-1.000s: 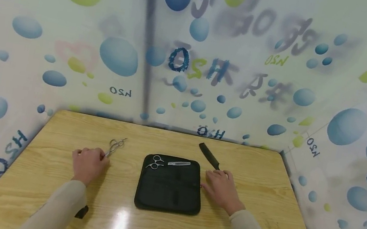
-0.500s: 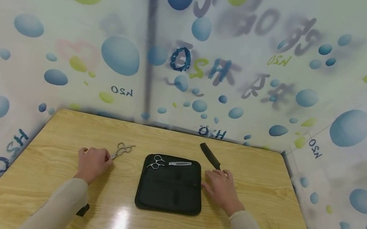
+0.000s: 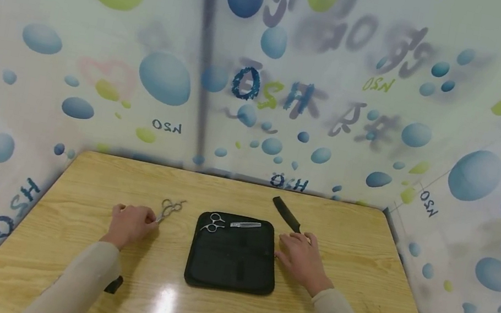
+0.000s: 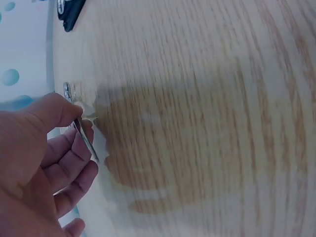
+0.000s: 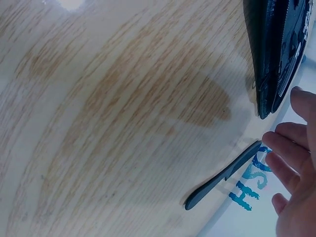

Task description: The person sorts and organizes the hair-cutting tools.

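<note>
Left hand (image 3: 131,226): thumb and fingers pinched the scissors (image 4: 85,138) by the blade end.
Scissors: they sat right in those fingertips, finger rings pointing away from the hand, left of the case (image 3: 231,265).
Right hand (image 3: 304,261): fingers loose, lightly bent, released.
Comb (image 3: 286,214): one end lay at the right fingertips; I couldn't tell if they touched.
Case: flat between the hands, other scissors (image 3: 245,225) on its far half.
Table (image 3: 355,248): pale wood, under everything.

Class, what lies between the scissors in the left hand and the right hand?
The black case, which carries more scissors; the head view shows this.
</note>
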A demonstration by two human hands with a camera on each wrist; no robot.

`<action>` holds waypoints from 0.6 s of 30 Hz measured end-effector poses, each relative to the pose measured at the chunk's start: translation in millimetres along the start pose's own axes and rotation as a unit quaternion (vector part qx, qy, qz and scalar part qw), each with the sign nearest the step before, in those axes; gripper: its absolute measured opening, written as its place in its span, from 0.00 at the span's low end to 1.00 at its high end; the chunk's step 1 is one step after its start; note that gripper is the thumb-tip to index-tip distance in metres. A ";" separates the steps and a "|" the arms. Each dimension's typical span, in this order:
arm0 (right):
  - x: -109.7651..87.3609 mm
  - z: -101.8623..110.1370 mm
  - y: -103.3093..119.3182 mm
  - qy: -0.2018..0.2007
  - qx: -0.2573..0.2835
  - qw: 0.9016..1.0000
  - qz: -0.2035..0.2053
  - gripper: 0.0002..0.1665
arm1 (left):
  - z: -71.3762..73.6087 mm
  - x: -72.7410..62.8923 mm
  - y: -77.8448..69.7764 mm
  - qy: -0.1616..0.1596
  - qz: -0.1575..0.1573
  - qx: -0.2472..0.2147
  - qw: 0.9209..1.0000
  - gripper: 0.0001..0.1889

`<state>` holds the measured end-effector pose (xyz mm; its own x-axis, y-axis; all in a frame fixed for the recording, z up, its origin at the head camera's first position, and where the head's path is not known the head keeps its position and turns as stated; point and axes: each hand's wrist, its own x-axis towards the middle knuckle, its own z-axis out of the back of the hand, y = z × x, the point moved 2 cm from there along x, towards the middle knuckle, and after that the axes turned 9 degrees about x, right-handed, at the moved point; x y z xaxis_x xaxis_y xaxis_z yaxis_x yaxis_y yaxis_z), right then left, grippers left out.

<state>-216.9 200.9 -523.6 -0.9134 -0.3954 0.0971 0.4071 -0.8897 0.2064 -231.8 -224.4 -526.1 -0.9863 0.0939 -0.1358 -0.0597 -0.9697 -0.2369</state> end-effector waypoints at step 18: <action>-2.9 2.1 5.6 -0.030 0.003 0.999 0.020 0.25 | 3.9 0.7 0.6 0.041 0.022 -0.114 0.992 0.14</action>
<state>-211.9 197.6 -520.7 -0.8943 -0.4166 0.1635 0.4440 -0.8717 0.2073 -233.2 -225.8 -522.5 -0.9708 0.0787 -0.2265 0.0297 -0.8978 -0.4395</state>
